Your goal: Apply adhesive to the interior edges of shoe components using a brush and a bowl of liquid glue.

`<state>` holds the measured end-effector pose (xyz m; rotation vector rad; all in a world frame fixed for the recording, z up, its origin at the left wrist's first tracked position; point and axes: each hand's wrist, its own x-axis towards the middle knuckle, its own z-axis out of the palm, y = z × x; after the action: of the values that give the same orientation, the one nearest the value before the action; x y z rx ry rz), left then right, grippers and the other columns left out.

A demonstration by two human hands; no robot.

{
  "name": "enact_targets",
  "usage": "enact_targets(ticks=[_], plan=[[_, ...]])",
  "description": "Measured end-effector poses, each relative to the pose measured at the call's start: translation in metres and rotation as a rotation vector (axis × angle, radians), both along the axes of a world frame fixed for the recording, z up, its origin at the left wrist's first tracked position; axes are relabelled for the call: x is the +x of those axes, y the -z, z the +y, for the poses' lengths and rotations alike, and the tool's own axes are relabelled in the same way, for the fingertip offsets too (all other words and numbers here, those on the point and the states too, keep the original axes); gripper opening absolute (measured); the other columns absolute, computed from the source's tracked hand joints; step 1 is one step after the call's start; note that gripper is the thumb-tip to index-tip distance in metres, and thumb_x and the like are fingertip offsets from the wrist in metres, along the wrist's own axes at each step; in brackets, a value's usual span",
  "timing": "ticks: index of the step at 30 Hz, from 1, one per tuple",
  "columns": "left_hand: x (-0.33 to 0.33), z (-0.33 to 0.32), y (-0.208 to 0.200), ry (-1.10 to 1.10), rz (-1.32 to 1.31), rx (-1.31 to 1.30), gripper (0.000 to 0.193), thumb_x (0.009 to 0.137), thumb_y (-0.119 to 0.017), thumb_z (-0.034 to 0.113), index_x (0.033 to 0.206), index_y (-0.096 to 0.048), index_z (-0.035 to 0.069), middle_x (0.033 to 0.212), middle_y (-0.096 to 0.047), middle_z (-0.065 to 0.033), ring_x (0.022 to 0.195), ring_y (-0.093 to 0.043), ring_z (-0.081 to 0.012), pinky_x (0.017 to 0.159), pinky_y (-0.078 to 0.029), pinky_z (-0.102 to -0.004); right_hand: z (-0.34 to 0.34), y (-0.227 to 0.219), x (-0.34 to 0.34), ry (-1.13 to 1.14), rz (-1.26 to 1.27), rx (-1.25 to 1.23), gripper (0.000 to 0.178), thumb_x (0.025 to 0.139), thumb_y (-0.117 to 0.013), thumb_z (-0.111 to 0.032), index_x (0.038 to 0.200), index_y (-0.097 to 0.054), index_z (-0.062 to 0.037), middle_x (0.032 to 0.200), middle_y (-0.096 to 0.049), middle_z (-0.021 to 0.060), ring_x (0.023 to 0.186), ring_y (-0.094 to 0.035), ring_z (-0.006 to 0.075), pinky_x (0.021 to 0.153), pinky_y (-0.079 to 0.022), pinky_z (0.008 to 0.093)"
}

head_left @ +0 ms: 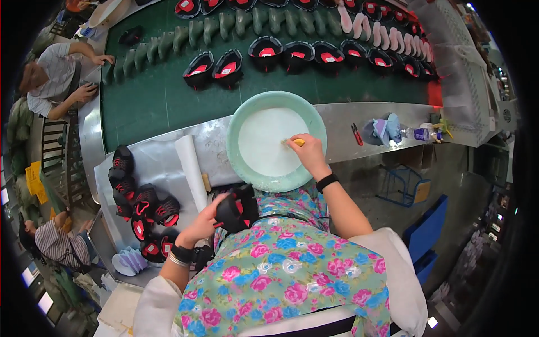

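My left hand [203, 224] is closed on a black shoe upper [237, 209] with a dark opening, held above my lap by the basin's lower left. My right hand [309, 155] pinches a small brush with a yellow handle [299, 142]. Its tip meets the white liquid [268, 135] inside a round pale-green basin [234, 153]. The basin stands at the near edge of the metal worktop, over my flowered apron [281, 264]. To the left, several black and red shoe uppers [145, 201] lie in a heap on a metal tray [163, 151].
Beyond the basin, a green conveyor belt [174, 121] carries rows of black and red uppers [265, 50], dark-green shoe lasts [211, 28] and pink insoles [377, 35]. Red-handled pliers [356, 135] and a plastic bottle [420, 133] lie right. A co-worker [56, 78] sits far left.
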<state>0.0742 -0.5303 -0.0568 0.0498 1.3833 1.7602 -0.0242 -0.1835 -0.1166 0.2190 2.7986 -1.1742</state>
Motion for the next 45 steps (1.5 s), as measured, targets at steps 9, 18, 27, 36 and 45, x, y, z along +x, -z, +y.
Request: enact_targets(ticks=[9, 18, 27, 36, 45], plan=[[-0.020, 0.042, 0.025, -0.545, -0.347, 0.331, 0.056, 0.097, -0.050, 0.008, 0.147, -0.026, 0.011, 0.144, -0.039, -0.0064, 0.131, -0.042, -0.0207, 0.109, -0.036, -0.0372, -0.007, -0.021, 0.009, 0.037, 0.070, -0.037, 0.015, 0.077, -0.074, -0.009, 0.090, -0.071, -0.0018, 0.089, -0.069, 0.0138, 0.079, -0.067, 0.0269, 0.071, -0.053, 0.0330], [-0.050, 0.067, 0.037, -0.372, -0.338, 0.349, 0.055, 0.097, -0.053, 0.009, 0.147, -0.031, 0.011, 0.143, -0.043, -0.0050, 0.128, -0.045, -0.0184, 0.107, -0.038, -0.0369, -0.040, -0.131, 0.005, -0.071, 0.054, -0.471, 0.017, 0.080, -0.074, -0.007, 0.096, -0.072, -0.0016, 0.089, -0.071, 0.0062, 0.079, -0.065, 0.0100, 0.069, -0.051, 0.0234], [-0.067, 0.080, 0.038, -0.440, -0.065, 0.353, 0.058, 0.093, -0.054, 0.001, 0.147, -0.035, 0.012, 0.145, -0.044, -0.0055, 0.130, -0.044, -0.0191, 0.110, -0.037, -0.0364, -0.022, -0.118, 0.028, 0.245, -0.182, -0.381, 0.025, 0.083, -0.074, -0.021, 0.075, -0.066, 0.0004, 0.063, -0.065, 0.0036, 0.053, -0.060, 0.0063, 0.048, -0.046, 0.0209], [-0.079, 0.093, 0.016, -0.541, 0.058, 0.298, 0.055, 0.093, -0.049, -0.003, 0.145, -0.035, 0.007, 0.141, -0.047, -0.0099, 0.126, -0.049, -0.0219, 0.103, -0.043, -0.0352, -0.020, -0.142, 0.019, 0.212, -0.209, -0.519, 0.025, 0.083, -0.073, -0.020, 0.073, -0.065, 0.0009, 0.061, -0.064, 0.0053, 0.051, -0.060, 0.0067, 0.047, -0.046, 0.0223], [-0.075, 0.061, 0.054, -0.339, -0.713, 0.797, 0.036, 0.096, -0.046, 0.032, 0.115, -0.056, 0.004, 0.090, -0.066, -0.0099, 0.056, -0.058, -0.0174, 0.048, -0.049, -0.0271, -0.024, -0.188, -0.011, -0.052, 0.100, -0.490, 0.006, 0.080, -0.073, -0.004, 0.083, -0.069, -0.0007, 0.079, -0.069, 0.0039, 0.069, -0.063, 0.0088, 0.063, -0.049, 0.0234]])
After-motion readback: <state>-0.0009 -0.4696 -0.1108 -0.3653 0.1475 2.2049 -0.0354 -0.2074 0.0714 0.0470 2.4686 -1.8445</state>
